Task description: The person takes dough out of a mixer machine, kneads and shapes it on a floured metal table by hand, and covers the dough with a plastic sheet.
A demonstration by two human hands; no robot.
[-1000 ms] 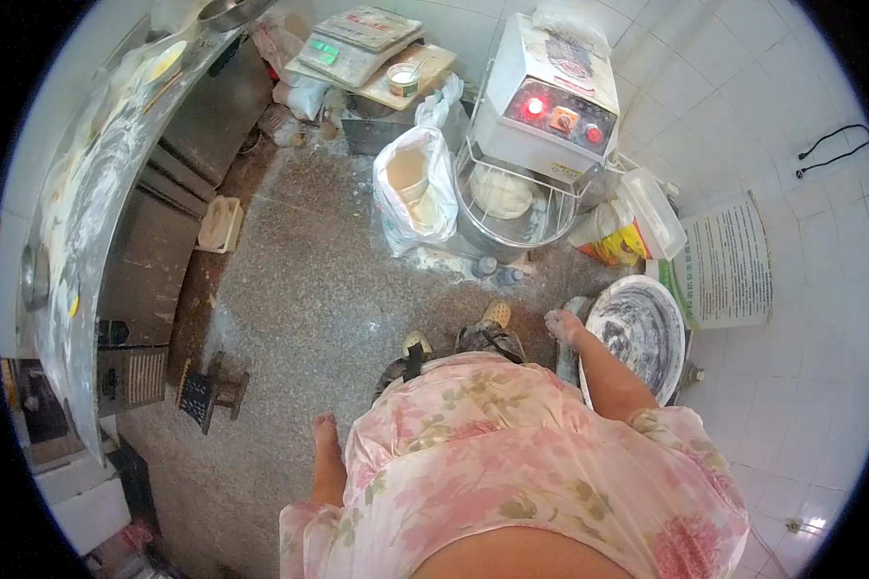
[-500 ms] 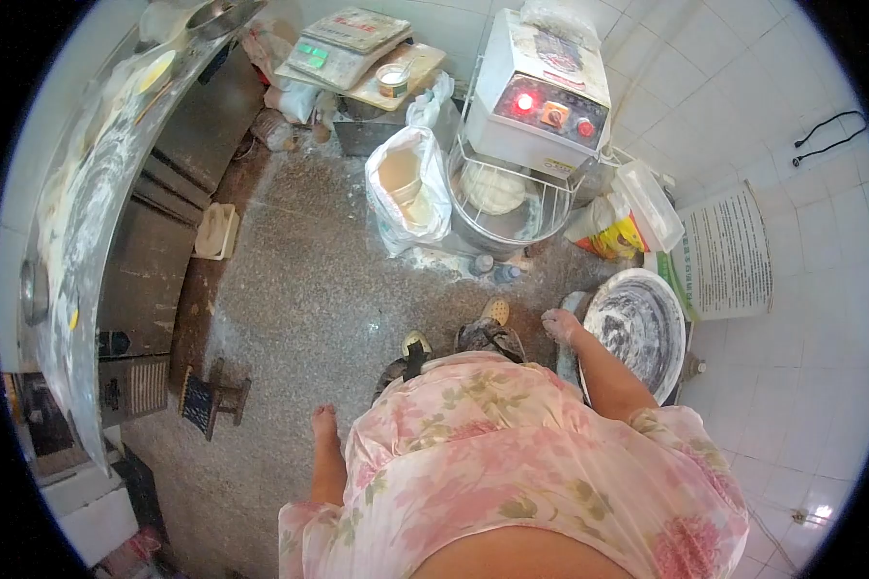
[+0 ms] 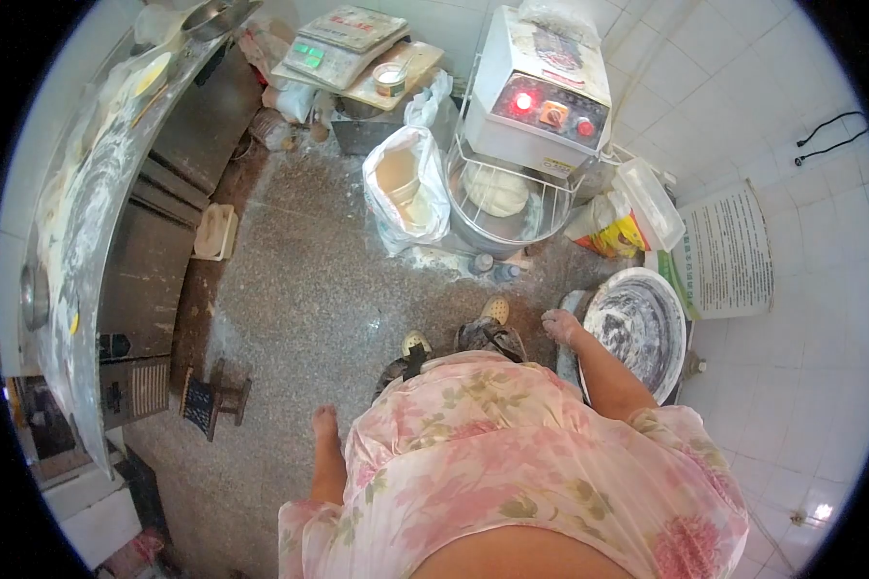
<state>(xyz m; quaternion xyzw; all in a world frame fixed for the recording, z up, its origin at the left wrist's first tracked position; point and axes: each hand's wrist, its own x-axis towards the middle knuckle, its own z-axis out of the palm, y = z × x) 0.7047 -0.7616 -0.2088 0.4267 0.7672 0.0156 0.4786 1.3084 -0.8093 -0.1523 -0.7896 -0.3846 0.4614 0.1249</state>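
My right hand, dusted with flour, is beside the left rim of a large round basin that is streaked with white flour. Its fingers look curled in, and whether they hold anything is hidden. On the other side, my left hand hangs low over the floor, small in view, with its finger shape unclear. Ahead stands a dough mixer with a red light lit, and a pale lump of dough lies in its bowl behind a wire guard. An open white sack stands left of the mixer.
A floured metal counter runs along the left, with a small stool near it. A scale sits on a board at the back. Two small bottles stand by the mixer. A yellow and red bag leans beside the mixer.
The view has shifted slightly, so the mixer and sack appear a little further left and higher. The dough in the mixer bowl looks turned. Both hands stay in nearly the same places.
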